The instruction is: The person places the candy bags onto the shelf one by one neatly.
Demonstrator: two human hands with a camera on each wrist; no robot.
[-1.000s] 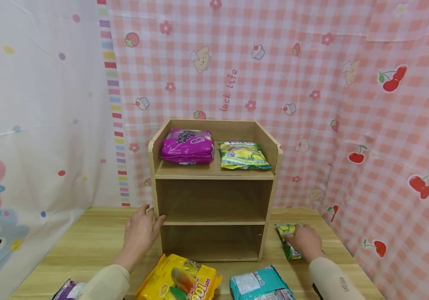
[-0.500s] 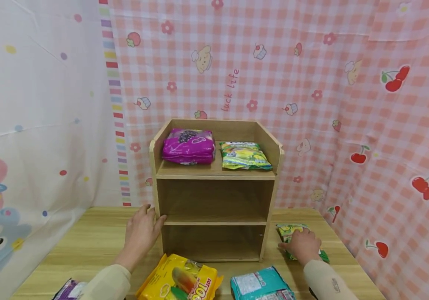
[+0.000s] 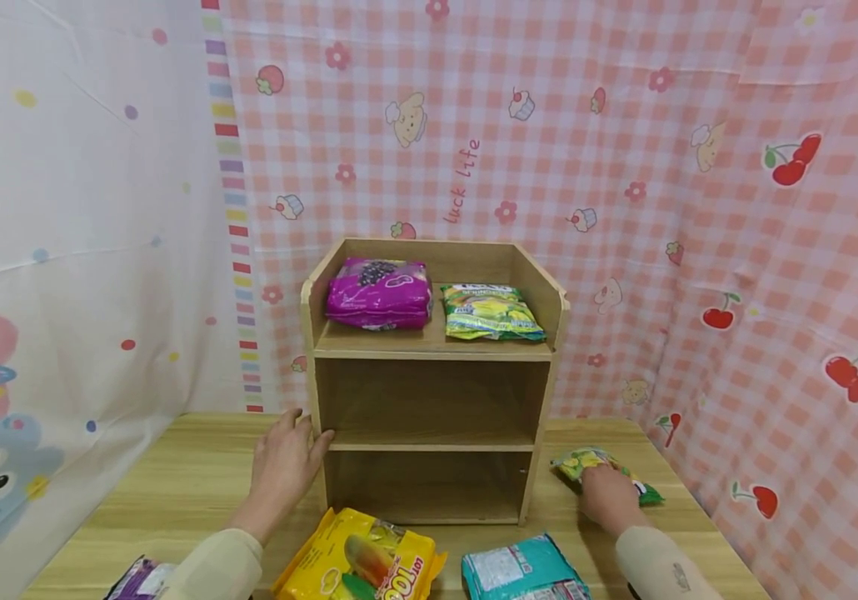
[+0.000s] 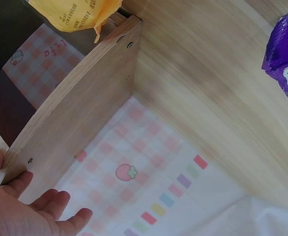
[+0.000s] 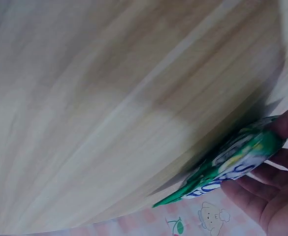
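My left hand (image 3: 286, 458) holds the left side panel of a wooden shelf (image 3: 429, 447) at its front edge. In the left wrist view, the thumb lies on the inner side and the fingers (image 4: 20, 183) on the outer side, some of them spread. To the right of the shelf, my right hand (image 3: 611, 497) grips a green and yellow candy bag (image 3: 582, 461), thumb on one face and fingers on the other. In the right wrist view, this candy bag (image 5: 232, 164) stands tilted close over the table; the hand covers one end.
On the top shelf lie a purple bag (image 3: 380, 296) and a yellow-green bag (image 3: 491, 312). In front are a yellow bag (image 3: 361, 558), a teal bag (image 3: 522, 568) and, at lower left, a dark purple bag (image 3: 140, 579). Patterned cloth (image 3: 459, 108) hangs behind the wooden table (image 3: 174, 483).
My right hand has shifted its hold on the green candy bag, which now tilts up and has turned a little. My left hand stays on the shelf's side.
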